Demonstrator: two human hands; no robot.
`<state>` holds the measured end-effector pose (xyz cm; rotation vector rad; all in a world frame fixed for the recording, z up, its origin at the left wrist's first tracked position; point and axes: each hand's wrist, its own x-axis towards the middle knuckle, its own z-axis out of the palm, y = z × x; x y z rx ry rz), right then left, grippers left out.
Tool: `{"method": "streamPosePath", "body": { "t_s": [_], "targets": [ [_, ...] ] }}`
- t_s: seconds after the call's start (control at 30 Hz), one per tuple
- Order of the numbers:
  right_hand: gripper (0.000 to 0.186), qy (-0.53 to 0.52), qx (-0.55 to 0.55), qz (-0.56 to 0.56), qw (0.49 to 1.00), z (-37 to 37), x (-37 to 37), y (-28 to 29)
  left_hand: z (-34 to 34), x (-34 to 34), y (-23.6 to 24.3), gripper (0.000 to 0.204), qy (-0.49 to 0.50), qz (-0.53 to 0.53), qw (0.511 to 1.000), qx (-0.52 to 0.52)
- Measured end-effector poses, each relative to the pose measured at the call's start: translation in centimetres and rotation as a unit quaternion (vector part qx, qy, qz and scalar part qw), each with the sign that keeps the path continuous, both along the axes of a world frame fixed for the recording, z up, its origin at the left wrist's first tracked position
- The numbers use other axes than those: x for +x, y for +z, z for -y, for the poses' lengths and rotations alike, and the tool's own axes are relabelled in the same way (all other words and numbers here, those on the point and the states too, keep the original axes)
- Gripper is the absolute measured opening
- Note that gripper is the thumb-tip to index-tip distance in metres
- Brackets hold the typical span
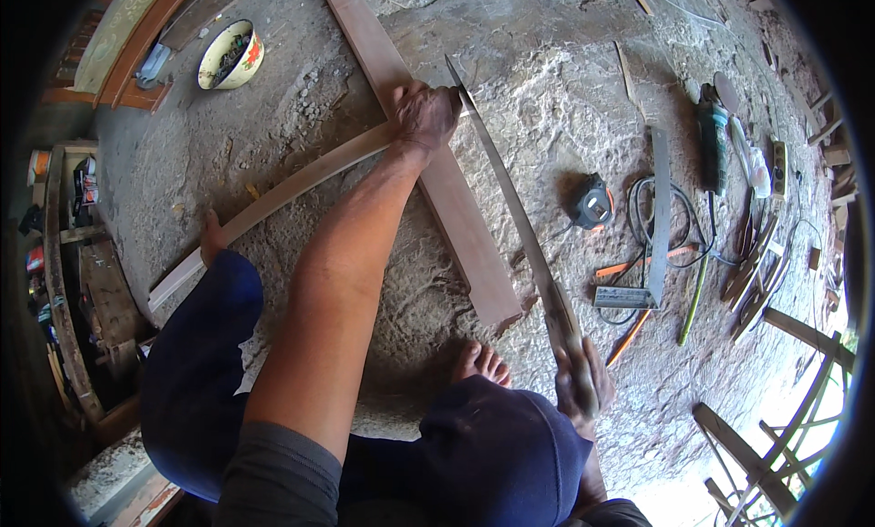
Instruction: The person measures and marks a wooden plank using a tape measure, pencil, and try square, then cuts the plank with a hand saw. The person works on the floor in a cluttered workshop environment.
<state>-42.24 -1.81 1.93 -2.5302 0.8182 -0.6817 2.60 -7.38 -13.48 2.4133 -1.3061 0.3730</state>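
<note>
My left hand [426,119] is closed around the far end of a narrow wooden strip [305,176], which lies across a wider wooden plank [460,226]. A long handsaw [515,194] stretches away from my right hand [584,381], whose fingers are wrapped round its handle and slightly blurred. The upper part of the blade passes right beside my left hand, at the strip's end. Whether the teeth touch the wood I cannot tell. My left foot [212,238] presses on the strip toward its near end, and my other foot [481,363] stands by the plank's near end.
To the right on the rough floor are a tape measure [593,204], a try square [658,226], an angle grinder [713,140] with its cable, and pencil-like sticks. An enamel bowl [231,55] stands far left. A wooden frame [64,281] borders the left; wood pieces [743,459] lie lower right.
</note>
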Motion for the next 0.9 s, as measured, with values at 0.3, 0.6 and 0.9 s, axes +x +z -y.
{"method": "streamPosePath", "body": {
  "t_s": [0.3,0.6,0.9],
  "targets": [
    [0.045,0.014,0.060,0.045,0.997,1.3,4.6,-3.1,0.0,-0.3,1.0,0.021,-0.002,-0.003,0.999,0.041],
    [0.043,0.012,0.021,0.019,1.000,1.5,4.1,-2.3,0.0,-0.3,0.8,0.022,-0.001,-0.002,0.999,0.046],
    [0.040,0.026,-0.021,-0.029,0.999,0.2,0.8,-2.8,-0.2,-0.2,1.1,0.018,-0.021,0.003,0.999,0.027]
  ]
}}
